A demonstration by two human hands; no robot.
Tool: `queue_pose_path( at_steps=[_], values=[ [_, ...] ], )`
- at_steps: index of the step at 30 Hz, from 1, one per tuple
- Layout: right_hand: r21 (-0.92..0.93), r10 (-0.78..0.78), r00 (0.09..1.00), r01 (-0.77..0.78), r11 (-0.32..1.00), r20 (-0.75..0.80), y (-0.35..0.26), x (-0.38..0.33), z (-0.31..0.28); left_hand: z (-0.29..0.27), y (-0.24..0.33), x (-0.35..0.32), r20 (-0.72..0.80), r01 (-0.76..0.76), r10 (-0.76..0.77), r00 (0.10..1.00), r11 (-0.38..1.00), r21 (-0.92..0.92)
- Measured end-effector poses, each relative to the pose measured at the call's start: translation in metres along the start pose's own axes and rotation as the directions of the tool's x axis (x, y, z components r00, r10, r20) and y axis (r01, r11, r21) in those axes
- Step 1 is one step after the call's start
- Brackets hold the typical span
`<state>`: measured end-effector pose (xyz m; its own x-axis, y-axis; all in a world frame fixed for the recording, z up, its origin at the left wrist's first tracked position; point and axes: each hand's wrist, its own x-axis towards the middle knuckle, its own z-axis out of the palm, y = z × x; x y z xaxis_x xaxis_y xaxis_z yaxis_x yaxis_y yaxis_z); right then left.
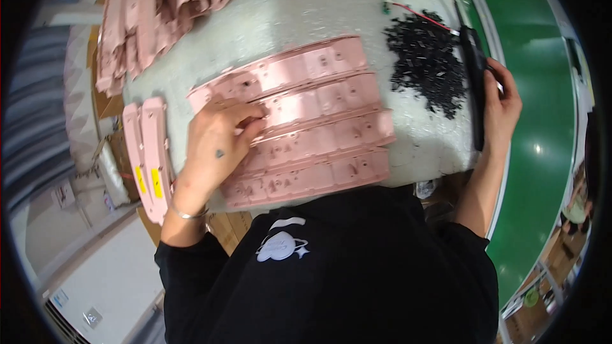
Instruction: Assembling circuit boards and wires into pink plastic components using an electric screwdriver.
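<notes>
Four long pink plastic panels (319,99) lie side by side on the table, hollow faces up. Over the left part of the middle panels, my left hand (217,143) is closed in a pinch, its thumb and forefinger nearly meeting. Whatever is between those fingertips is too small to make out. My right hand (503,108) is at the table's right edge, fingers curled against a long black corded tool (473,83). Its exact kind is unclear. Left of that tool is a spread heap of small black pieces (427,57).
Stacked pink panels (146,19) crowd the table's far left and far edge. Two pink pieces with yellow labels (153,159) lie at the left edge. A red wire (421,14) lies across the heap's far side. Beyond the right edge runs a green surface (529,153).
</notes>
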<state>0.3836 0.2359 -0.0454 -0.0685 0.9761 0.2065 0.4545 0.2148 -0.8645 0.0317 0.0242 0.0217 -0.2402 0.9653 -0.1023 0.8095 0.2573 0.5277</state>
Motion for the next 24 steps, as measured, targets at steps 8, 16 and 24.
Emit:
queue_pose_path(
  at_steps=[8, 16, 24],
  values=[
    [-0.002, -0.023, 1.0, 0.023, 1.0, 0.002, -0.005, -0.003, 0.003, 0.038, 0.086, 0.081, -0.002, -0.586, 0.586, 0.81, 0.81, -0.004],
    [-0.028, -0.008, 1.0, 0.008, 1.0, 0.005, -0.015, -0.005, 0.004, 0.093, 0.096, 0.106, 0.241, -0.627, 0.587, 0.773, 0.765, 0.147],
    [0.003, -0.039, 0.999, 0.038, 0.999, 0.026, -0.002, 0.0, 0.005, 0.024, 0.075, 0.08, 0.023, -0.404, 0.447, 0.894, 0.827, -0.391]
  ],
)
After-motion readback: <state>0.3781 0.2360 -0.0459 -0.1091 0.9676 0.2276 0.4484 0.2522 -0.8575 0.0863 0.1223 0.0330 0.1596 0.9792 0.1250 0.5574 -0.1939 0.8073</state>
